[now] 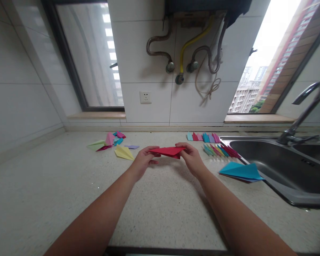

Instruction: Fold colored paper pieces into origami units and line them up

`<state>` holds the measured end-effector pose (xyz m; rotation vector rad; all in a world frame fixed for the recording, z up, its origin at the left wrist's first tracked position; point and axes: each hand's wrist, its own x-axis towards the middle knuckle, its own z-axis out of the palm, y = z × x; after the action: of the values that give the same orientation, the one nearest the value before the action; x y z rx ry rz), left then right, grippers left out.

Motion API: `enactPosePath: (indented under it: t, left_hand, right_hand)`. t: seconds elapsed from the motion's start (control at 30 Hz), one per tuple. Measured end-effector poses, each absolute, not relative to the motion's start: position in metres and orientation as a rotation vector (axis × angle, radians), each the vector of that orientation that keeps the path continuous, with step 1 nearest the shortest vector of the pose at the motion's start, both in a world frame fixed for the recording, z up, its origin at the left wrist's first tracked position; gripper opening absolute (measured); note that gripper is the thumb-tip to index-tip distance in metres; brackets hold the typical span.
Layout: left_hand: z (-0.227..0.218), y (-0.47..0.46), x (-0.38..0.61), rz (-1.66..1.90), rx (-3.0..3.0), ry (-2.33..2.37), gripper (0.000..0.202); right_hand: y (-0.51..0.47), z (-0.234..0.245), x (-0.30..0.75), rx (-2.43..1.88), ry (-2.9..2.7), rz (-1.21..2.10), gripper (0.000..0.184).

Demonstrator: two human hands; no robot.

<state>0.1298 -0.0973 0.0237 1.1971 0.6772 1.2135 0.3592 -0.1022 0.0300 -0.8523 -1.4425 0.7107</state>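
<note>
Mid-frame, above the bench [162, 209], the left hand [144, 159] and right hand [191, 157] pinch a folded red plane [167, 151] in nearly closed fingers [150, 148], with finished-looking row planes [206, 138] centre right and loose planes [123, 152], not lined up, centre left.

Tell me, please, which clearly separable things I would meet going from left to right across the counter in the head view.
Pale green folded paper, yellow paper plane, left hand, red paper plane, right hand, large blue paper plane, faucet.
</note>
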Motion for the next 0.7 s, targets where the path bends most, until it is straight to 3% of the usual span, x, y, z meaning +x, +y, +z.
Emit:
enactPosePath:
  t: [0.33, 0.7]
  left_hand:
    - [0.0262, -0.1011, 0.1303, 1.197, 1.297, 0.698, 0.048]
    - [0.0250, -0.0985, 0.1302, 1.221, 1.419, 0.764, 0.030]
  right_hand:
    - [-0.0952, 0.0246, 0.3682, -0.894, -1.487, 0.595, 0.020]
    - [-0.0996, 0.0280, 0.3625, -0.883, -1.457, 0.745, 0.018]
